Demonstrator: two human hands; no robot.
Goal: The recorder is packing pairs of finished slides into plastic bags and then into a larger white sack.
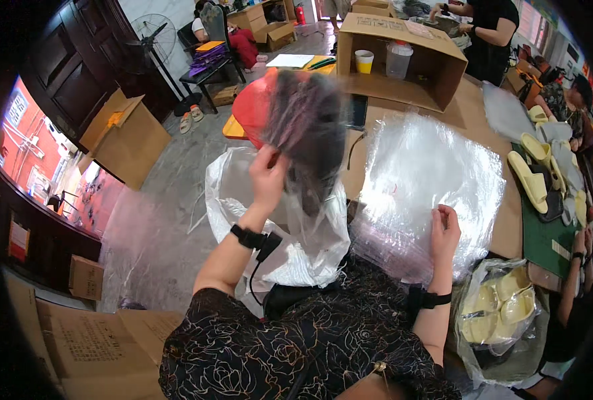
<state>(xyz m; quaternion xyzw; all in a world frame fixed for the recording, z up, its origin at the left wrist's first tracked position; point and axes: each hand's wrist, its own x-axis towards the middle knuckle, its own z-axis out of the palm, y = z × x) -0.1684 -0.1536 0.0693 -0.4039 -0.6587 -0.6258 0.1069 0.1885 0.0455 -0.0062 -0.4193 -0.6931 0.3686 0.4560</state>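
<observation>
My left hand [268,175] is raised and grips a dark item inside a clear plastic bag [306,127]; it is blurred with motion, so its kind is unclear. Below it a large open clear bag [243,193] hangs in front of my lap. My right hand [445,230] rests on the near edge of a stack of clear plastic bags [423,180] lying on the brown table [503,233], its fingers pinching the top sheet.
An open cardboard box [403,63] with a cup and a jar stands at the table's far side. Pale yellow slippers [533,173] lie to the right, with more in a bag [500,310] at my right. Cardboard boxes [126,140] stand on the floor left. Other people work at the far right.
</observation>
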